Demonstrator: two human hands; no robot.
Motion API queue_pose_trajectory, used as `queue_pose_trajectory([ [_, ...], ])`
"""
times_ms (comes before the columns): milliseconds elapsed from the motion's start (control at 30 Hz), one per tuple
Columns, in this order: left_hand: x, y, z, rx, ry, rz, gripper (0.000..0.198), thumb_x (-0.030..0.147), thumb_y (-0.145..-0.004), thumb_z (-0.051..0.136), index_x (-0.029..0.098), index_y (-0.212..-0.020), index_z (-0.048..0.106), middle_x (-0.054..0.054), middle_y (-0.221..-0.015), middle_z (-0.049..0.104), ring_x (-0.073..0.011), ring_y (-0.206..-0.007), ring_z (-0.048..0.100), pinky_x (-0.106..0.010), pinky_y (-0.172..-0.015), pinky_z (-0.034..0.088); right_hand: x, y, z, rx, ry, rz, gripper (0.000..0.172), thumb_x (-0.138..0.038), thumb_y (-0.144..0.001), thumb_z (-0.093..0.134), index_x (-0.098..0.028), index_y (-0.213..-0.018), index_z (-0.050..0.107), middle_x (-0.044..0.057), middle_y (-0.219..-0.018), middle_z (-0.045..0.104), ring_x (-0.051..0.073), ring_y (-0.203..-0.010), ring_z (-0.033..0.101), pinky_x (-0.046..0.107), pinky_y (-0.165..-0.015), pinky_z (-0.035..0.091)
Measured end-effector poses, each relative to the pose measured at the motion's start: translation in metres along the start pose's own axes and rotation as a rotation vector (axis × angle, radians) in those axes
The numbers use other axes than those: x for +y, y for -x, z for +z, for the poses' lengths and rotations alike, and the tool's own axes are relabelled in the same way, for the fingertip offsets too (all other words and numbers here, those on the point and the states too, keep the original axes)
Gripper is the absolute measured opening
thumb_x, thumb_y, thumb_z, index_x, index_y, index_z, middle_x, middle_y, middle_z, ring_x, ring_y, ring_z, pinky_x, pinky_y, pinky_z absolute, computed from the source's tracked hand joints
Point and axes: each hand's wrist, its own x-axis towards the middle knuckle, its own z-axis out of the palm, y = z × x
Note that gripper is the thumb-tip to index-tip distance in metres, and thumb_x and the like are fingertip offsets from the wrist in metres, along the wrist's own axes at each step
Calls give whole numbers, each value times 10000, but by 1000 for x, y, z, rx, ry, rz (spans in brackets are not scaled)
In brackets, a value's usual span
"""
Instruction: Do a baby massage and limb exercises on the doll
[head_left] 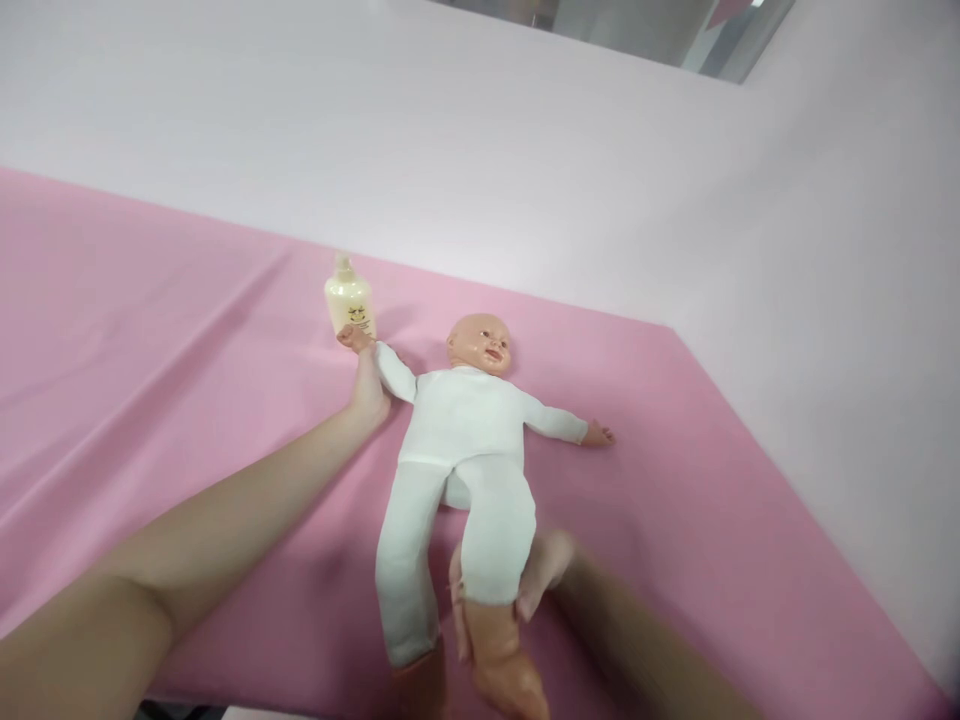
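Observation:
A baby doll (pixel 469 420) with a white cloth body lies on its back, head away from me and turned to the right. My left hand (pixel 369 392) is at the doll's arm on the left, closed around it near the wrist; part of my fingers is hidden behind the sleeve. With my right hand (pixel 544 572) I grip the doll's leg on the right just above the bare foot, fingers wrapped behind it and thumb on the outer side. A cream pump bottle (pixel 350 300) stands upright right behind the doll's small hand.
A pink sheet (pixel 225 330) covers the surface under the doll, with long creases at the left. White walls (pixel 480 150) rise behind and to the right. A window (pixel 622 30) shows at the top.

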Motion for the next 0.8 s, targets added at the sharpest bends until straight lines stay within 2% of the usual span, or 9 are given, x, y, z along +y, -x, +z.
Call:
queue_pose_trajectory([
  [33, -1, 1, 0, 0, -18, 12, 378, 574, -821, 684, 243, -772, 506, 33, -647, 524, -155, -582, 569, -293, -586, 513, 5, 4, -1, 4, -59, -38, 656, -676, -676, 819, -175, -1068, 653, 84, -792, 714, 254, -768, 709, 376, -733, 546],
  [100, -4, 5, -1, -28, -82, 64, 376, 585, -803, 694, 239, -798, 548, 19, -684, 569, -165, -617, 594, -298, -600, 519, 12, 10, -1, 130, -197, -144, 643, -685, -692, 763, -167, -1055, 642, 50, -726, 690, 206, -658, 640, 370, -729, 515],
  [167, -5, 11, -3, -134, -212, 165, 372, 582, -798, 706, 230, -857, 601, -6, -771, 636, -176, -691, 628, -313, -666, 536, 11, 12, 1, 295, -292, -230, 606, -680, -728, 697, -160, -1035, 645, 17, -679, 652, 167, -606, 558, 370, -761, 493],
  [300, -4, 26, -7, -579, -650, 475, 317, 467, -763, 775, 213, -910, 655, -61, -903, 699, -227, -864, 660, -397, -873, 530, -3, 9, 3, 455, -291, -298, 548, -604, -757, 681, -133, -1037, 678, 11, -702, 616, 158, -657, 517, 353, -805, 465],
  [367, 0, 31, -7, -798, -842, 633, 291, 387, -742, 770, 217, -952, 664, -74, -932, 716, -251, -894, 667, -425, -901, 521, -7, 6, 2, 501, -287, -311, 531, -584, -762, 675, -124, -1026, 697, 14, -706, 605, 161, -675, 513, 341, -797, 460],
  [433, 3, 34, -6, -916, -969, 747, 316, 342, -745, 721, 224, -1032, 659, -83, -976, 731, -263, -905, 679, -432, -897, 521, -9, 5, 1, 557, -296, -303, 512, -574, -779, 650, -121, -1011, 709, 18, -700, 601, 163, -670, 509, 338, -777, 462],
  [633, 8, 36, -2, -979, -1074, 867, 347, 309, -752, 653, 231, -1089, 635, -94, -1012, 746, -274, -927, 691, -424, -878, 526, -5, 2, -2, 713, -256, -260, 439, -499, -813, 614, -121, -1023, 691, 29, -693, 618, 178, -672, 542, 337, -711, 473],
  [733, 7, 34, -4, -955, -1054, 812, 340, 329, -750, 668, 233, -1076, 645, -94, -1009, 743, -276, -926, 686, -433, -891, 524, -6, 2, 1, 727, -241, -247, 457, -506, -812, 621, -105, -1017, 696, 36, -720, 620, 173, -688, 555, 330, -723, 472],
  [800, 4, 33, -6, -891, -1011, 741, 304, 347, -762, 692, 233, -1041, 653, -91, -995, 735, -273, -922, 677, -434, -897, 521, -8, 3, 3, 711, -218, -272, 471, -519, -810, 613, -101, -1009, 702, 34, -725, 615, 166, -688, 546, 330, -746, 465],
])
